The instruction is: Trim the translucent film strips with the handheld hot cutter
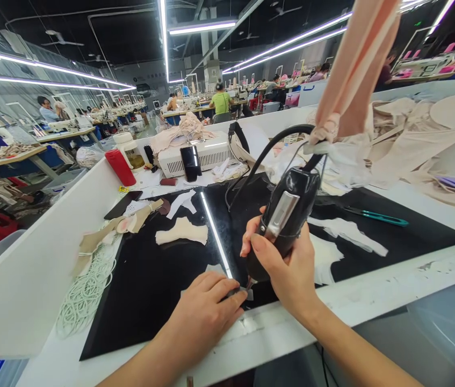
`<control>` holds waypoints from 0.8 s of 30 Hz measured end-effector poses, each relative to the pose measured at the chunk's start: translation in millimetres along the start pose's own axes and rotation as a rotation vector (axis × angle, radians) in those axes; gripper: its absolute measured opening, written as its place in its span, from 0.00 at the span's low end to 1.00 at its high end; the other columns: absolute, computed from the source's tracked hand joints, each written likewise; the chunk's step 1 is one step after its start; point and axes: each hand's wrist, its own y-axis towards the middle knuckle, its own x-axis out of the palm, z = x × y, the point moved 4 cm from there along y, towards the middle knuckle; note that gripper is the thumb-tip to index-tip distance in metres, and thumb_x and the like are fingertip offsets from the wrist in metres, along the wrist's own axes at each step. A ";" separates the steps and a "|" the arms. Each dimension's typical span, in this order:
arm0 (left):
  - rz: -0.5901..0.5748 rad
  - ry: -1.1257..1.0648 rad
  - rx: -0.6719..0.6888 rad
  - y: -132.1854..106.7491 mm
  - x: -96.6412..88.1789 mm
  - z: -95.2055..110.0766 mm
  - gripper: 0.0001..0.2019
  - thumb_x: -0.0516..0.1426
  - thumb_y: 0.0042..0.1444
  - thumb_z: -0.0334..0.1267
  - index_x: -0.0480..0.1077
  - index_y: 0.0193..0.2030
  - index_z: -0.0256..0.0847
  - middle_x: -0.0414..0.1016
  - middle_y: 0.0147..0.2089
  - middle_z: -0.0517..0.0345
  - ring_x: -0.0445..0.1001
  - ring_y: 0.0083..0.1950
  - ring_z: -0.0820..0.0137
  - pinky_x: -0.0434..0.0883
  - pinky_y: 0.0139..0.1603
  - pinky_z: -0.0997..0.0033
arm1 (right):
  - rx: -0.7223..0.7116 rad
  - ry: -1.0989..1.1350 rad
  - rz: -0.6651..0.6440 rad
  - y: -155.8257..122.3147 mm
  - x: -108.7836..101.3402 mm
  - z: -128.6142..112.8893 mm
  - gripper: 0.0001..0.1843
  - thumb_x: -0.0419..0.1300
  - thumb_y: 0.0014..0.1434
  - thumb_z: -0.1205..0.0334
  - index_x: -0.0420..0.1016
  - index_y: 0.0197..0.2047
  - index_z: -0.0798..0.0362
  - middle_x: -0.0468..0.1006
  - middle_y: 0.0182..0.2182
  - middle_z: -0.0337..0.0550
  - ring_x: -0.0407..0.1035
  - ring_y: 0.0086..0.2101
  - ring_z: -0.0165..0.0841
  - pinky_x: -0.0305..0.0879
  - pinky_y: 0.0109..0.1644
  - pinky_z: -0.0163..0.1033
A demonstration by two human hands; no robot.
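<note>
My right hand (291,263) is wrapped round a black corded handheld power tool (265,244) with a silver lever on its side. The tool hangs from knotted pink fabric strips (356,75), its narrow metal tip pointing down beside my left fingertips. My left hand (211,301) lies flat with fingers stretched out, pressing a small greyish fabric piece (213,268) to the black board (146,285); most of that piece is hidden. A cream fabric cutout (182,231) lies beyond my left hand. Further pale cutouts (350,234) lie right of the tool.
Teal thread snips (378,215) lie at the board's right. Pale green cord (86,290) is heaped at the left. Behind stand a red thread cone (120,167), a phone (191,163) and a white vented machine (211,156). Beige garments (424,140) pile up at right. A black cable (257,153) arches over the board.
</note>
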 end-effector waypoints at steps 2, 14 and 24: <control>-0.009 0.009 -0.001 -0.1 0.2 -0.2 0.12 0.55 0.78 0.38 0.78 0.57 0.41 0.84 0.52 0.54 0.81 0.52 0.61 0.81 0.55 0.57 | -0.006 0.002 0.005 -0.2 -1.9 -0.4 0.19 0.73 0.57 0.57 0.68 0.44 0.44 0.79 0.28 0.30 0.72 0.22 0.30 0.76 0.27 0.39; 0.032 0.021 0.007 0.8 -2.9 1.7 0.12 0.53 0.79 0.38 0.78 0.57 0.42 0.84 0.52 0.56 0.80 0.51 0.62 0.81 0.53 0.60 | -0.041 -0.013 0.008 -0.5 -5.2 -3.1 0.16 0.72 0.58 0.59 0.68 0.43 0.43 0.79 0.27 0.30 0.72 0.21 0.30 0.74 0.24 0.37; 0.044 0.033 0.010 4.0 -3.8 1.8 0.12 0.53 0.79 0.36 0.78 0.55 0.42 0.84 0.51 0.56 0.81 0.50 0.62 0.81 0.51 0.60 | -0.010 0.086 -0.059 -8.3 -10.1 0.5 0.21 0.75 0.61 0.52 0.68 0.49 0.42 0.81 0.31 0.31 0.74 0.23 0.30 0.75 0.25 0.37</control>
